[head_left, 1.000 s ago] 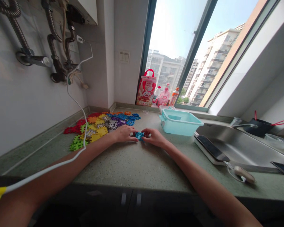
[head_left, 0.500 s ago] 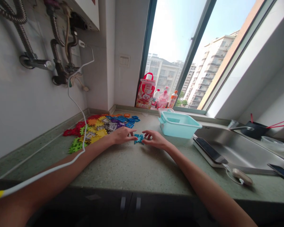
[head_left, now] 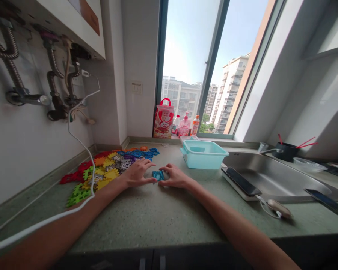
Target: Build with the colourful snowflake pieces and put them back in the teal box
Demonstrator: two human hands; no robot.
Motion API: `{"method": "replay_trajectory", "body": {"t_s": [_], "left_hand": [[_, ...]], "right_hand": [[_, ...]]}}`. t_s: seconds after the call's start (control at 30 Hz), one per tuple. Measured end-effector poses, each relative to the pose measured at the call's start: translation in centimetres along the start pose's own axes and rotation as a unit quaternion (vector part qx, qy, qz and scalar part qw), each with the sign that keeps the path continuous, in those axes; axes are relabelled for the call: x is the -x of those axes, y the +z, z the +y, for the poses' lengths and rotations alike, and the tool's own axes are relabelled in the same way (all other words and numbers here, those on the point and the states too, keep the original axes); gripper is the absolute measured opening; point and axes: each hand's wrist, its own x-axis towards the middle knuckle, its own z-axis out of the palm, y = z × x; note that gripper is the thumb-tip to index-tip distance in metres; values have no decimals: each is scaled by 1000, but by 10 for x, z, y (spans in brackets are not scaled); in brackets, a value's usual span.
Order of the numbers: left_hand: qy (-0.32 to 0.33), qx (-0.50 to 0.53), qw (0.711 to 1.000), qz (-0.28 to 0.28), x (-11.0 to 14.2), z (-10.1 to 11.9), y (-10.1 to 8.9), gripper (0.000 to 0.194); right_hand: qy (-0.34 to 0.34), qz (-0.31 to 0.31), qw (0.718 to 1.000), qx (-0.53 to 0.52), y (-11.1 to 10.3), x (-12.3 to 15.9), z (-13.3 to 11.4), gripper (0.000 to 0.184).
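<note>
Both my hands meet over a small blue toy piece (head_left: 158,175) on the speckled green counter (head_left: 163,213). My left hand (head_left: 138,173) pinches its left side with thumb and forefinger, the other fingers spread. My right hand (head_left: 175,176) curls around its right side, fingers closed on it. Just left of my left hand lies a pile of several colourful interlocking toy tiles (head_left: 107,167) in red, orange, yellow, green, grey, purple and blue.
A light blue plastic tub (head_left: 203,153) stands behind my right hand. A steel sink (head_left: 273,176) with a phone (head_left: 239,181) on its rim lies right. A white cable (head_left: 81,150) hangs from wall pipes (head_left: 56,90) across the tiles. Bottles and a red bag (head_left: 163,122) sit on the windowsill.
The camera has tilted up and shifted, so the scene sits lower and more to the left. My hands stay together on the blue piece; my left fingers have spread a little.
</note>
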Motion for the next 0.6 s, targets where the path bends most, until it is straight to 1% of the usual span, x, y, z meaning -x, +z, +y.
{"method": "replay_trajectory", "body": {"t_s": [0.1,0.2,0.27,0.3,0.37,0.4,0.47,0.5,0.57,0.6], "left_hand": [[0,10,1000,25,-3,1,1,66],[0,18,999,47,-4,0,3,65],[-1,20,998,60,-3,-2,3,65],[-2,20,998,65,-2,-2,3,66],[-6,19,997,71,0,-4,2,66],[-9,19,997,71,1,-4,1,66],[-17,19,998,65,3,-4,1,65],[-21,19,998,61,3,-4,1,64],[-26,16,998,48,3,-3,3,64],[-25,14,999,40,2,-2,4,63]], "right_hand": [[5,9,1000,10,3,-2,-7,55],[-15,32,999,33,1,-3,-8,50],[-47,74,994,70,-10,-2,-6,50],[-62,108,988,92,-18,0,-5,49],[-70,201,967,138,-42,4,1,48],[-59,256,952,160,-55,6,6,46],[4,362,910,200,-82,13,20,45],[44,404,888,215,-93,16,29,46],[112,447,856,233,-110,23,47,47],[140,456,846,238,-114,26,56,47]]}}
